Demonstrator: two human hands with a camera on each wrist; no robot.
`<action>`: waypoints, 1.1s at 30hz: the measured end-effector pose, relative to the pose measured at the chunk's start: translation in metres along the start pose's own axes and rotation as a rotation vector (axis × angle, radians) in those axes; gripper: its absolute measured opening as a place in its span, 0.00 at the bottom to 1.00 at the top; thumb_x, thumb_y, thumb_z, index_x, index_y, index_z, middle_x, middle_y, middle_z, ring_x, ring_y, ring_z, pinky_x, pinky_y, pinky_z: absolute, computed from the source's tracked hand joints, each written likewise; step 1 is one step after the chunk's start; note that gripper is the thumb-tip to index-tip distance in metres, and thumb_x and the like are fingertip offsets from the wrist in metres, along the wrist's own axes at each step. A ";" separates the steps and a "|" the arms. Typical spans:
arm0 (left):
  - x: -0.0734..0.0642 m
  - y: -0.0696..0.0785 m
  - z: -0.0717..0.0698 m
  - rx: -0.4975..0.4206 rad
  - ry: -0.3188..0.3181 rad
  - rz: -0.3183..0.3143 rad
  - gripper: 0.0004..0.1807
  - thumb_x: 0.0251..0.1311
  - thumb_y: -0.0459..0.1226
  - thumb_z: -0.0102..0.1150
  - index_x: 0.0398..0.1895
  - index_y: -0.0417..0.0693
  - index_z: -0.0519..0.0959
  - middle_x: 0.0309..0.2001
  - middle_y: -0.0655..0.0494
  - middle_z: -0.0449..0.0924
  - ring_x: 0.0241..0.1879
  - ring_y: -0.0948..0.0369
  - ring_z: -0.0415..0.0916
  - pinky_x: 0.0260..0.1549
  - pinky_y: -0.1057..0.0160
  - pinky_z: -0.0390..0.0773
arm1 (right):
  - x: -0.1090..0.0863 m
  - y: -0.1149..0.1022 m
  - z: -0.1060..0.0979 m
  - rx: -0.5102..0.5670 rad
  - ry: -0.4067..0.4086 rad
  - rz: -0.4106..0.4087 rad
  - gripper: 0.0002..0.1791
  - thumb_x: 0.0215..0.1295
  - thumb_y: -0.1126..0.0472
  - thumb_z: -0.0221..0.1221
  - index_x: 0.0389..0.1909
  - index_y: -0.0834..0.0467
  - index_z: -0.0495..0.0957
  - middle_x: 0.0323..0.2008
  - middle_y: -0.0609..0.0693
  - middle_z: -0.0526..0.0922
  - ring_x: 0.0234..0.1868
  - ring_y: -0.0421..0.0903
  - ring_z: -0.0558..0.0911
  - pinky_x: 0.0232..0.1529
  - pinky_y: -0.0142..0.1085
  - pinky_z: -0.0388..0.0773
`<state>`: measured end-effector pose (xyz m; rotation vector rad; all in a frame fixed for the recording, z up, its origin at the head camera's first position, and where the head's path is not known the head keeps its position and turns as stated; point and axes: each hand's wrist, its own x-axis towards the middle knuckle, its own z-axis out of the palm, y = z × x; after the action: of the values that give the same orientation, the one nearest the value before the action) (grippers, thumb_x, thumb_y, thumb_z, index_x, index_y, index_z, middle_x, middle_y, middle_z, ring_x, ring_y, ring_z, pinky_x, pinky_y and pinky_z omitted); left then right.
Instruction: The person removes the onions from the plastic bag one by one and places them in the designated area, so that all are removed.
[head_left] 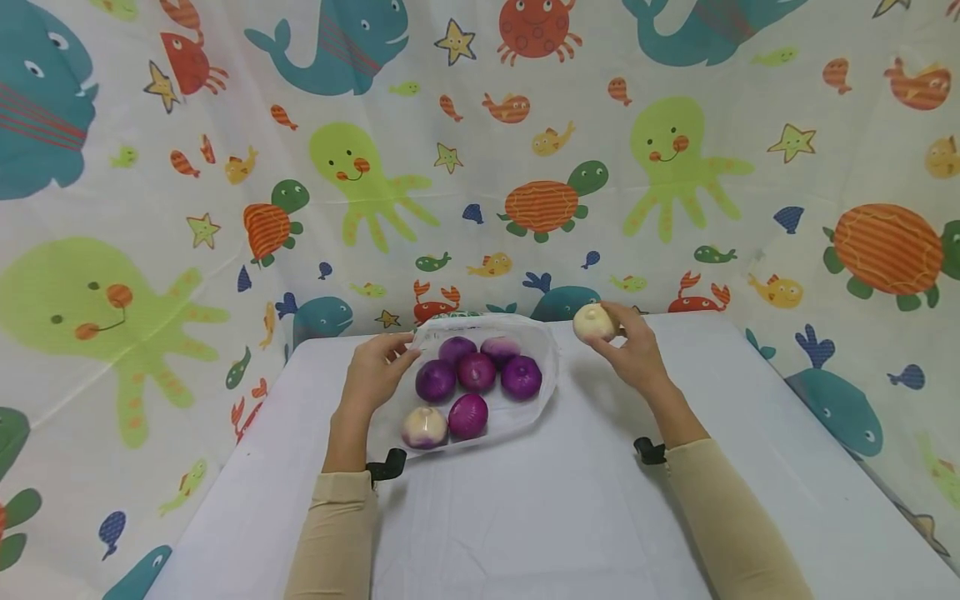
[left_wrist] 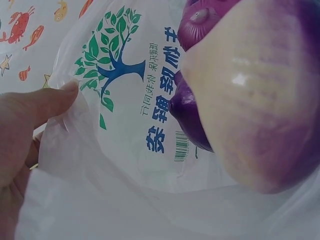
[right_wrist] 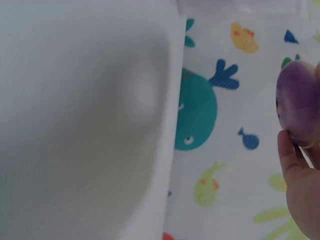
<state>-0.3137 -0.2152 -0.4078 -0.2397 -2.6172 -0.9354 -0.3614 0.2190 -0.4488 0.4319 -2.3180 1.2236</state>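
Note:
My left hand (head_left: 372,371) pinches the left rim of a white translucent plastic bag (head_left: 536,414). In the left wrist view its thumb (left_wrist: 55,100) lies over the bag's edge, and a printed green tree shows inside. Several purple onions (head_left: 477,372) sit in the bag, with a cream-and-purple onion (head_left: 425,428) at its front. Right of the bag, my right hand (head_left: 637,350) holds another cream-and-purple onion (head_left: 594,322) in its fingers, raised above the table. Its purple side (right_wrist: 298,102) faces the right wrist camera.
A white cloth covers the table (head_left: 510,525). Close behind the bag hangs a curtain (head_left: 465,208) printed with sea animals, which also runs along both sides. Each wrist wears a black strap mount (head_left: 387,465).

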 end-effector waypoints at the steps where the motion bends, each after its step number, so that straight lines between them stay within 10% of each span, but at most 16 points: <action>1: 0.000 0.000 0.001 0.001 0.001 0.001 0.21 0.70 0.44 0.66 0.63 0.49 0.83 0.42 0.51 0.85 0.42 0.54 0.78 0.37 0.59 0.79 | 0.000 0.004 -0.002 -0.005 0.000 0.026 0.37 0.65 0.55 0.72 0.73 0.57 0.69 0.69 0.59 0.75 0.63 0.57 0.75 0.62 0.59 0.77; 21: -0.005 0.000 0.011 0.000 0.000 -0.020 0.21 0.70 0.44 0.66 0.63 0.50 0.83 0.42 0.51 0.85 0.42 0.54 0.78 0.38 0.59 0.79 | -0.007 0.063 -0.045 0.002 0.095 0.324 0.41 0.68 0.53 0.70 0.77 0.60 0.63 0.73 0.63 0.68 0.71 0.61 0.68 0.69 0.59 0.71; 33: -0.010 -0.004 0.019 -0.013 0.001 -0.045 0.20 0.70 0.44 0.66 0.63 0.51 0.83 0.42 0.52 0.85 0.42 0.54 0.78 0.37 0.59 0.79 | -0.015 0.089 -0.071 0.151 0.267 0.697 0.44 0.67 0.45 0.69 0.80 0.47 0.60 0.78 0.51 0.64 0.75 0.52 0.65 0.73 0.49 0.70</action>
<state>-0.3105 -0.2070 -0.4278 -0.1847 -2.6266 -0.9668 -0.3727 0.3274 -0.4831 -0.5176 -2.2049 1.6484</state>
